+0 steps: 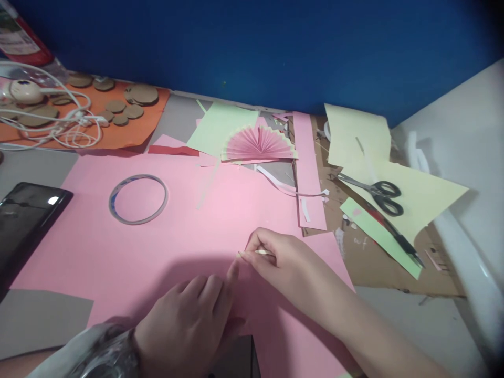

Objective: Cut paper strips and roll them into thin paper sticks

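My right hand is closed in a pinch on a small pale yellow paper strip, and a curved bit of it shows between the fingers. My left hand comes in from the lower left, its index fingertip meeting the right fingertips at the strip's end. Its thumb sits apart, lower down, and the other fingers bend out of sight. Both hands are over a large pink paper sheet. A ring of tape lies on this sheet. Behind it stands a pleated pink paper fan with a pale yellow edge.
Black-handled scissors, a pen and yellow paper lie at right on cardboard. A dark phone is at left. White cables and cardboard discs cover orange paper. A blue wall closes the back.
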Motion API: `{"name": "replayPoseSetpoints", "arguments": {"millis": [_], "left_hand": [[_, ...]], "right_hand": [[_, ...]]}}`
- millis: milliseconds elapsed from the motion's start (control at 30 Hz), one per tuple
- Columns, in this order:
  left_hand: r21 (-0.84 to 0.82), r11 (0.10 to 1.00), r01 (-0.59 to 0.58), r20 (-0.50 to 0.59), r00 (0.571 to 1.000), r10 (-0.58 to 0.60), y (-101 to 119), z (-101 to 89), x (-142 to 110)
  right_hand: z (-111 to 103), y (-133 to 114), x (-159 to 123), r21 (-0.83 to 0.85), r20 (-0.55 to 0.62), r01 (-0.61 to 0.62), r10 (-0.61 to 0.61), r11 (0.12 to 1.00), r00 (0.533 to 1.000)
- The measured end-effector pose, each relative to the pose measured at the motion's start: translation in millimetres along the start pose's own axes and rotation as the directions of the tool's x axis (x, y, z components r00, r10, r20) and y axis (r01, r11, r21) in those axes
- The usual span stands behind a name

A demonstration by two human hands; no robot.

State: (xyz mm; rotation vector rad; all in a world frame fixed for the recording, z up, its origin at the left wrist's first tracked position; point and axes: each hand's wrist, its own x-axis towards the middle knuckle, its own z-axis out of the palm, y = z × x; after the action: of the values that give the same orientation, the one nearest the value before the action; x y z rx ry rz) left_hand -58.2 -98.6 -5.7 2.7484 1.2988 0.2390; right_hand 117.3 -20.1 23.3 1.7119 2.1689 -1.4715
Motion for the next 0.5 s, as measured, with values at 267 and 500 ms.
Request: {"name": "replayPoseSetpoints", "arguments": {"millis": [267, 500], "left_hand": [[-0.010, 1.000, 0.005, -0.008, 1.000, -0.005, -1.1, -0.2, 0.7], [-0.038, 0.999, 0.005, -0.007, 1.000, -0.006, -2.0, 0.0, 1.5]], "right_hand": [[0.8, -1.7, -0.1, -0.002, -0.004, -0.004, 0.004, 1.000, 1.000], [0.3, -0.3, 0.3, 0.000, -0.012, 0.005, -0.005, 1.000, 1.000]]}}
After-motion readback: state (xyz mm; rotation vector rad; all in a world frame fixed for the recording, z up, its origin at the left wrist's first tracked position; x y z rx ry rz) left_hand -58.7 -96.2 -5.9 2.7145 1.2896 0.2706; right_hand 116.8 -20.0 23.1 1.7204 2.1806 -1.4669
